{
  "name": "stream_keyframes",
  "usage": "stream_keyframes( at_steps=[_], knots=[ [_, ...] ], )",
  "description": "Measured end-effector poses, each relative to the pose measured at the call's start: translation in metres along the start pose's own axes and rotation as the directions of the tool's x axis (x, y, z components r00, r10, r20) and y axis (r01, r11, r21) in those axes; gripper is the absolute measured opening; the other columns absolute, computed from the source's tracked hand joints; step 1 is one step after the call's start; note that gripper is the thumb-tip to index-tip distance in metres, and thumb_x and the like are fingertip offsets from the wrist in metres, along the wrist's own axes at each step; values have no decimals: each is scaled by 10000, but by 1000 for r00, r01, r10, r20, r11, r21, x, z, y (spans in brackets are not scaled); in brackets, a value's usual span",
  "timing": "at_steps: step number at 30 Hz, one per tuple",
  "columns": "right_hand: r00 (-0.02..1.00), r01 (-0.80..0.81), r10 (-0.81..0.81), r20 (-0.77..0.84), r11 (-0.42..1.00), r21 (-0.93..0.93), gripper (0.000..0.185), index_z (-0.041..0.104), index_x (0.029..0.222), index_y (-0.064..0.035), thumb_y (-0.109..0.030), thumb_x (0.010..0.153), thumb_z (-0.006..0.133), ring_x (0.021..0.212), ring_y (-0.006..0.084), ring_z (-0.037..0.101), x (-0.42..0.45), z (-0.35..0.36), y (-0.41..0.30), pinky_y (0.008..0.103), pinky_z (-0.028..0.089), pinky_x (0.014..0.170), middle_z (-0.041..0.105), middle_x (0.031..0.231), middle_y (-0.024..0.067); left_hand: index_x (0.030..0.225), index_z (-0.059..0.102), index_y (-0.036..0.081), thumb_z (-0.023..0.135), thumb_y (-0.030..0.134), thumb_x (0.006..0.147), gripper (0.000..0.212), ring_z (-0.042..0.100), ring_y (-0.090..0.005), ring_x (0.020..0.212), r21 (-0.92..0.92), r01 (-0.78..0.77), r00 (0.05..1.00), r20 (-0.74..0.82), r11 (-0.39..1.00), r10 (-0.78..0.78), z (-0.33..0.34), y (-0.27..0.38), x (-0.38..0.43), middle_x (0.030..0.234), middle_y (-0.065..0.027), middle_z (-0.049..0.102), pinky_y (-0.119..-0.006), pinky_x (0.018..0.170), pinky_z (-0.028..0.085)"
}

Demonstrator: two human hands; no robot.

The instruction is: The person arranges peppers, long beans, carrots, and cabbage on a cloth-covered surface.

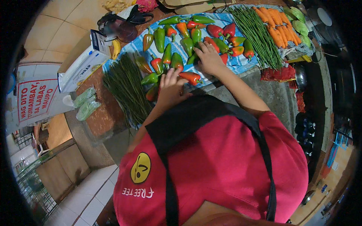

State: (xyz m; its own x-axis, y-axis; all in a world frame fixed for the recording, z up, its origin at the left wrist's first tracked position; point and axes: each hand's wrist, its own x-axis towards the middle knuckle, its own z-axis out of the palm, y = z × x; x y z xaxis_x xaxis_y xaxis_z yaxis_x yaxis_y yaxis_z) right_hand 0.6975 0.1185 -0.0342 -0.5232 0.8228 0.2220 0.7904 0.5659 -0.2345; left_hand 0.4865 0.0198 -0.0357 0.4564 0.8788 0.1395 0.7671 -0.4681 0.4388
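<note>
Several red, green and mixed-colour peppers lie spread on a blue-and-white cloth [131, 46] before me. My left hand [172, 84] is low over the near peppers, fingers apart. Its fingertips meet the lower end of a green-and-orange pepper [177, 60]; a red-orange pepper [190, 77] lies just right of it. Further forward, my right hand [209, 58] rests among the middle peppers. Partly under its fingers is a green pepper [192, 59], and whether they grip it is hidden. Another green pepper [187, 46] sits beside those fingertips.
Dark green long beans [127, 87] lie left of the peppers, lighter long beans [254, 36] right. Beyond are carrots [278, 31] and pale green vegetables [300, 27]. A cling wrap box [82, 67], a banana [116, 48] and wrapped green vegetables [88, 107] are at left.
</note>
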Motion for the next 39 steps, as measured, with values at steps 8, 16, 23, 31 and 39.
stream_keyframes(
  at_steps=[8,16,23,31,39],
  knots=[
    [945,-89,106,310,994,-69,334,570,1022,-55,-281,776,593,1021,324,532,2,-22,-22,437,425,853,555,1082,175,1210,497,195,731,405,636,655,320,-275,1275,130,-96,994,58,987,89,-2,-1,20,1325,-71,403,-588,1010,207],
    [976,-213,219,-13,959,185,310,519,1063,-6,-202,823,534,919,365,558,35,21,1,457,476,748,566,959,200,1161,523,175,724,399,658,586,340,-297,1249,13,-94,994,-51,995,95,-16,-13,15,1296,-73,425,-577,1000,220],
    [1000,-7,13,-13,922,386,357,560,1081,2,-69,732,529,980,404,503,65,24,-35,439,425,857,534,1056,228,1095,562,136,593,328,789,362,339,-316,1245,22,-20,986,-163,1000,23,-23,-20,38,1261,-106,452,-547,1029,182],
    [967,-170,179,-179,983,66,304,577,1015,-1,-174,770,527,962,394,506,78,23,42,441,467,794,526,1029,218,1129,549,141,622,272,757,401,363,-282,1235,38,-61,994,-85,997,64,-17,-13,61,1260,-75,460,-542,1020,231],
    [997,70,-80,20,949,309,255,589,960,-24,-80,715,541,1034,346,491,48,15,14,412,440,844,524,1113,143,1113,535,126,609,251,767,375,397,-305,1197,-35,-70,997,-47,997,68,11,-2,66,1213,-124,476,-516,1012,261]
  ],
)
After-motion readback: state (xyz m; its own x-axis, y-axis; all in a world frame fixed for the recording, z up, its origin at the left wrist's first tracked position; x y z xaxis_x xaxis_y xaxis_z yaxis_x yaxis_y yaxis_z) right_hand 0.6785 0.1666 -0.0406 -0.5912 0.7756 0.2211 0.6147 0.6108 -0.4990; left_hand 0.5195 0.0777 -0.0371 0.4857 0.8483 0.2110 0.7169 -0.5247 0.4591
